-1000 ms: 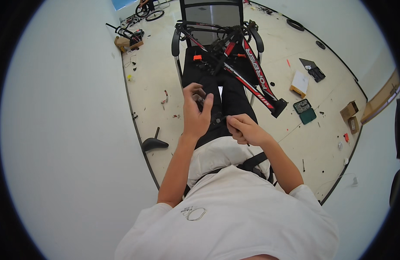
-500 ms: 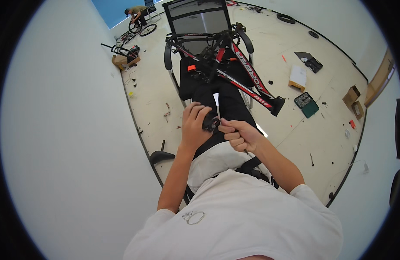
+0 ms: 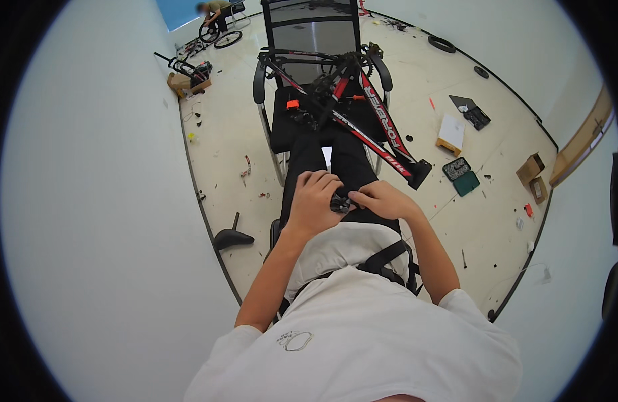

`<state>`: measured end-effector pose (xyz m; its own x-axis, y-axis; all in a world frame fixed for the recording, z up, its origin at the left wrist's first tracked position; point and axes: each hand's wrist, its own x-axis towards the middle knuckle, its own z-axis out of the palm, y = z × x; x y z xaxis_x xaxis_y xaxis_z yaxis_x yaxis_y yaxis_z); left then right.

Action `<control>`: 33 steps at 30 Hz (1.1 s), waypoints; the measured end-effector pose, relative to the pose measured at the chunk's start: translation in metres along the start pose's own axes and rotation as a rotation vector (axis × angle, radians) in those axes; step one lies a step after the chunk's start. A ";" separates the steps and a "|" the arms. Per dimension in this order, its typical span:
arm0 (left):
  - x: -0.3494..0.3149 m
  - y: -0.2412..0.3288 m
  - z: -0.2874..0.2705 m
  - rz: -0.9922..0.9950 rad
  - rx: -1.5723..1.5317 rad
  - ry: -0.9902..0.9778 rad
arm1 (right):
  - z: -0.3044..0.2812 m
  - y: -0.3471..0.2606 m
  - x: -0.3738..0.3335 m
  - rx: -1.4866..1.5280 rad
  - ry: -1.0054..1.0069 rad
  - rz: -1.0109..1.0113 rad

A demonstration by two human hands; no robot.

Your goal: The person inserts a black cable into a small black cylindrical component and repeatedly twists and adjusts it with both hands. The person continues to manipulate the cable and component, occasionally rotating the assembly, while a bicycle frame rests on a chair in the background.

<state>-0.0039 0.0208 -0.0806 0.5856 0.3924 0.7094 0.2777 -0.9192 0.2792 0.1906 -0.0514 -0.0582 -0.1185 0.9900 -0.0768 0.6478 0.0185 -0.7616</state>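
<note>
My left hand (image 3: 313, 202) is closed round a small dark metal part (image 3: 340, 204), perhaps a bicycle component; its exact kind is hidden by the fingers. Close to its right side, my right hand (image 3: 389, 201) is turned palm down, fingers bent and thumb reaching toward the part. Whatever its fingertips pinch is hidden. Both hands are above my lap. Beyond my knees, a black and red bicycle frame (image 3: 374, 145) with its crank lies across a black office chair (image 3: 310, 37). A small orange-red object (image 3: 293, 104) is on the seat.
On the right floor are an open green case (image 3: 465, 183), a black tool case (image 3: 477, 119), a white and yellow box (image 3: 450, 134) and cardboard boxes (image 3: 530, 171). At left lie a saddle (image 3: 233, 238) and a fork in a carton (image 3: 179, 83). A person (image 3: 218, 15) bends over wheels far off.
My right hand has turned from an upright fist to palm down, and a thin rod below it no longer shows. The dark part and both hands sit slightly closer to me.
</note>
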 end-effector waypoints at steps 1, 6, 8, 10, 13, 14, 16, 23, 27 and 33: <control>-0.001 0.002 0.003 -0.007 -0.027 -0.010 | -0.005 -0.002 -0.003 0.008 -0.028 0.000; -0.015 -0.001 0.013 0.266 0.180 0.296 | -0.026 -0.007 -0.011 0.135 -0.171 0.007; -0.015 0.000 0.010 0.244 0.182 0.280 | -0.024 -0.013 -0.012 0.053 -0.143 -0.055; -0.010 -0.006 0.005 0.226 0.154 0.228 | -0.018 -0.006 -0.011 0.041 -0.090 -0.150; -0.011 -0.006 0.004 0.181 0.055 0.146 | -0.009 0.005 -0.005 0.075 -0.161 -0.027; -0.015 -0.008 0.008 0.188 0.070 0.153 | -0.003 0.007 -0.005 0.101 -0.213 -0.031; -0.023 -0.015 0.012 0.144 0.073 0.088 | -0.002 0.009 -0.003 0.096 -0.330 0.059; -0.034 -0.005 0.037 0.194 -0.106 0.100 | -0.016 0.022 -0.020 0.584 -0.707 0.305; -0.028 -0.006 0.033 0.307 -0.087 0.065 | 0.016 0.015 -0.051 0.973 -0.418 0.469; -0.035 -0.018 0.028 0.137 -0.115 -0.141 | 0.044 0.018 -0.041 1.178 -0.317 0.516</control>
<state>-0.0080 0.0248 -0.1292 0.7147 0.2572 0.6505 0.1044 -0.9588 0.2644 0.1744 -0.0981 -0.0968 -0.3309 0.7682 -0.5480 -0.3458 -0.6390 -0.6871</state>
